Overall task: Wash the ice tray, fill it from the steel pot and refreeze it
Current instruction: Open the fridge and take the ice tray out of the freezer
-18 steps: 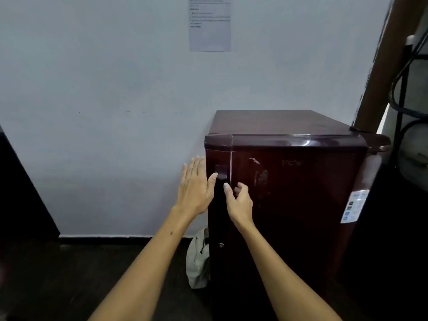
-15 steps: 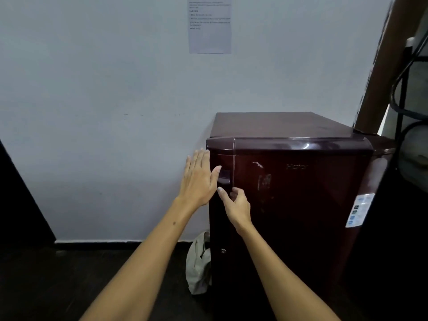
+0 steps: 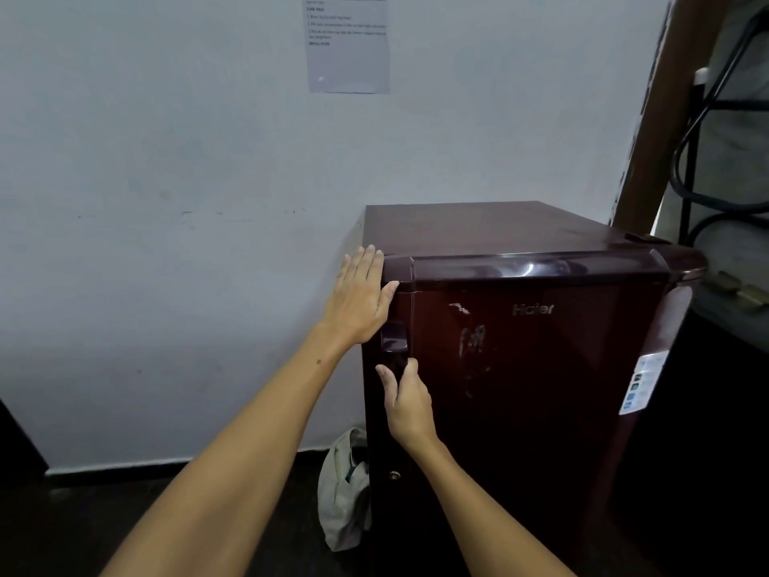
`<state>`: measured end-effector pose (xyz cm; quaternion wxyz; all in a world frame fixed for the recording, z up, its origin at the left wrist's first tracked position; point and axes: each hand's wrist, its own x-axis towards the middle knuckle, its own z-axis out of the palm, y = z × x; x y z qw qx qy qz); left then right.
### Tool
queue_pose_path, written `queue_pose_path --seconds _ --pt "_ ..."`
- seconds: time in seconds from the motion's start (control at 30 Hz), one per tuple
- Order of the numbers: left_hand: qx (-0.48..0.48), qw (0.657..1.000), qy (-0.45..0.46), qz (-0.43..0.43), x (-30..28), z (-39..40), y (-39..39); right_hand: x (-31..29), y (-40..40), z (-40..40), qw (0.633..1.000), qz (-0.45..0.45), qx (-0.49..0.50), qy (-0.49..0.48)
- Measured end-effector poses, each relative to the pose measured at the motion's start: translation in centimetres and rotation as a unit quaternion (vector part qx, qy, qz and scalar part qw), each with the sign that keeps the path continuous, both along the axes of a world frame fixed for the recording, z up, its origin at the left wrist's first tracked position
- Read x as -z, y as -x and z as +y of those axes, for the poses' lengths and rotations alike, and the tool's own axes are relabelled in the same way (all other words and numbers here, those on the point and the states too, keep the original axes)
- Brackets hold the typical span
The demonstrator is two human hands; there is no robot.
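The ice tray and the steel pot show nowhere in this view. What fills the right of centre is a small maroon fridge (image 3: 541, 368), its door shut, standing on a dark floor (image 3: 104, 526) against a pale wall (image 3: 166, 202).

The left hand (image 3: 358, 297) lies flat and spread against the fridge's upper left corner, its grip wide and holding nothing, the thumb resting on the front edge of the top trim. Just below it sits the recessed door handle (image 3: 393, 337). At 6 o'clock from that handle the right hand (image 3: 405, 399) curls at the door's left edge, fingers bent inward and thumb up; its grip is narrow, hooked on the door edge, though how firmly it grasps cannot be told.

At 7 o'clock from the fridge a crumpled pale cloth bag (image 3: 343, 489) rests on the floor, touching the fridge's side. A printed sheet of paper (image 3: 348, 47) hangs on the wall at 12 o'clock. A white label (image 3: 643, 383) sticks to the fridge's right edge. At 2 o'clock a brown wooden post (image 3: 661, 118) leans, with black cables (image 3: 699, 139) beside it.
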<state>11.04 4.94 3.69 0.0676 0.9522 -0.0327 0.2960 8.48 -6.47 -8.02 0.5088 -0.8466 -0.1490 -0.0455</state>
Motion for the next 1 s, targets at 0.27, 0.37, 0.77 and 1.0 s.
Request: queue_pose_path --seconds 0.27,0.37,0.77,1.0 --pt "-0.018 0.999 0.003 -0.042 1.1 -0.5 -0.1 0.9 -0.4 0.2 1.000 -0.016 0.009 0.014" --pt "-0.022 0.999 -0.001 -0.041 1.2 -0.6 -0.2 1.1 -0.5 0.3 1.000 -0.011 0.005 0.006" --pt "-0.051 0.995 -0.012 -0.086 2.1 -2.1 1.5 2.0 0.8 -1.4 0.997 0.016 -0.053 -0.062" --pt "-0.095 0.989 -0.007 -0.115 2.6 -5.7 5.9 2.0 5.2 -5.2 0.993 0.002 -0.079 -0.090"
